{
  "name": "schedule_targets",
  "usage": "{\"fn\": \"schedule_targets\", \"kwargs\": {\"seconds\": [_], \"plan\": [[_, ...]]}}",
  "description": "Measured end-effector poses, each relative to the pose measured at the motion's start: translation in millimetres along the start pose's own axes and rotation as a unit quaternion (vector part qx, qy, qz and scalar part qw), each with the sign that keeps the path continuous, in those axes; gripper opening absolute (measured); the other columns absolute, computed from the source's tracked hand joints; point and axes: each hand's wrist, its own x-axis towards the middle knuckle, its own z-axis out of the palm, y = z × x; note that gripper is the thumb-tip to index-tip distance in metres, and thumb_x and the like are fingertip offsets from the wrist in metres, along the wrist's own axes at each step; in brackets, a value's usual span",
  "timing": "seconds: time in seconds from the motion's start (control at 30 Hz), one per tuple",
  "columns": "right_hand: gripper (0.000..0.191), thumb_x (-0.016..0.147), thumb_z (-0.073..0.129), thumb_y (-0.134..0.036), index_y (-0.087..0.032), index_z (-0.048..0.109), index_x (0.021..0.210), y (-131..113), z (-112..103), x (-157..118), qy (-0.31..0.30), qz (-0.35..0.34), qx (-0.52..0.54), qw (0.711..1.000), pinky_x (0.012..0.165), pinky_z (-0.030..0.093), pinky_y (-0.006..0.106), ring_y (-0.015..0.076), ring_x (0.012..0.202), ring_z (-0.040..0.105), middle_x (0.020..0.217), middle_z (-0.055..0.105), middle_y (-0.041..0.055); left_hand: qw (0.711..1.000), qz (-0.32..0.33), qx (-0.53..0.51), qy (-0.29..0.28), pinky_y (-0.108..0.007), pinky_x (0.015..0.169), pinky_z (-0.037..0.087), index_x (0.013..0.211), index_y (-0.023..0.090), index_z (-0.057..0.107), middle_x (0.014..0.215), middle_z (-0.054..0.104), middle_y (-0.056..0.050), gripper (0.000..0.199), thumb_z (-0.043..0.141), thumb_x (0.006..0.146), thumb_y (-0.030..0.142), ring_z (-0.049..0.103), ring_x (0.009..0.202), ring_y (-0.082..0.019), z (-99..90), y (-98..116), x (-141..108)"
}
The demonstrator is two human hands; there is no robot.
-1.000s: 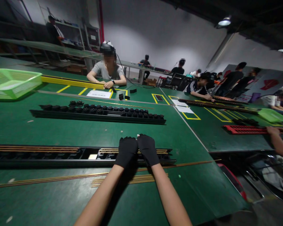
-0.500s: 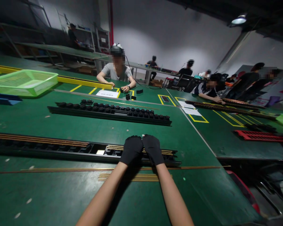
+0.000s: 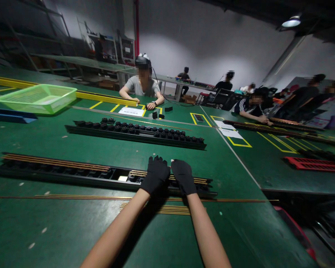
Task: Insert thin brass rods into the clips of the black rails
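Both hands wear black gloves and rest side by side over the right part of a long black rail [image 3: 95, 179] fitted with black blocks. Slim brass rods [image 3: 56, 162] lie along its left part, and shorter brass rods [image 3: 138, 173] run beneath my hands. My left hand [image 3: 157, 174] lies across the shorter rods, its fingers forward and slightly apart. Close beside it, my right hand [image 3: 182, 176] is curled with a pale fingertip showing; its palm side and anything in it are hidden. A pale rectangle [image 3: 123, 178] shows in the rail's gap, left of my hands.
Nearer me lie long thin rods [image 3: 86, 197] and a row of short brass rods [image 3: 173, 210]. Beyond is a second black rail [image 3: 134, 136] with blocks. A green basket [image 3: 39, 97] stands at left, a red rack [image 3: 315, 163] at right. A co-worker [image 3: 143, 85] sits opposite.
The fingers of my left hand have spread a little from a more curled pose. My right hand stays over the rail. The view has turned slightly left, so everything sits further right.
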Motion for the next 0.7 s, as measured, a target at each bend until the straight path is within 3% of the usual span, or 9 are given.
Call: {"fn": "schedule_targets", "kwargs": {"seconds": [0.1, 0.27, 0.53, 0.7], "plan": [[0.036, 0.105, 0.039, -0.025, -0.015, 0.074, 0.102, 1, 1, -1, 0.007, -0.006, -0.001, 1.0, 0.077, 0.045, 0.028, 0.0228, 0.094, 0.071, 0.103, 0.075, 0.0137, 0.998, 0.056, -0.002, -0.003, -0.044, 0.083, 0.047, 0.105, 0.015, 0.072, 0.092, 0.072, -0.018, 0.033, 0.041, 0.1, 0.024, 0.067, 0.092, -0.029, 9.3, -7, -3], [0.035, 0.104, 0.039, -0.023, -0.015, 0.073, 0.102, 1, 3, -3, 0.019, -0.016, -0.003, 1.0, 0.08, 0.044, 0.028, 0.0217, 0.095, 0.07, 0.102, 0.075, 0.0138, 0.995, 0.095, -0.011, 0.014, -0.04, 0.079, 0.048, 0.101, 0.014, 0.071, 0.09, 0.071, -0.017, 0.032, 0.04, 0.099, 0.021, 0.067, 0.088, -0.028, 16.5, -12, -3], [0.035, 0.104, 0.042, -0.026, -0.015, 0.075, 0.099, -1, -7, -1, 0.026, 0.009, 0.004, 1.0, 0.081, 0.043, 0.026, 0.0191, 0.091, 0.068, 0.094, 0.075, 0.0128, 0.997, 0.078, -0.021, 0.0, -0.039, 0.08, 0.05, 0.109, 0.012, 0.07, 0.098, 0.072, -0.018, 0.034, 0.039, 0.101, 0.023, 0.068, 0.094, -0.029, 11.8, -9, -6], [0.039, 0.104, 0.036, -0.02, -0.016, 0.075, 0.102, -1, -4, -4, 0.011, 0.004, 0.013, 1.0, 0.076, 0.043, 0.026, 0.0197, 0.09, 0.07, 0.099, 0.076, 0.0127, 0.995, 0.09, -0.023, -0.02, -0.041, 0.083, 0.05, 0.1, 0.013, 0.073, 0.097, 0.073, -0.018, 0.028, 0.047, 0.099, 0.024, 0.069, 0.093, -0.029, 1.1, -10, -6]]}}
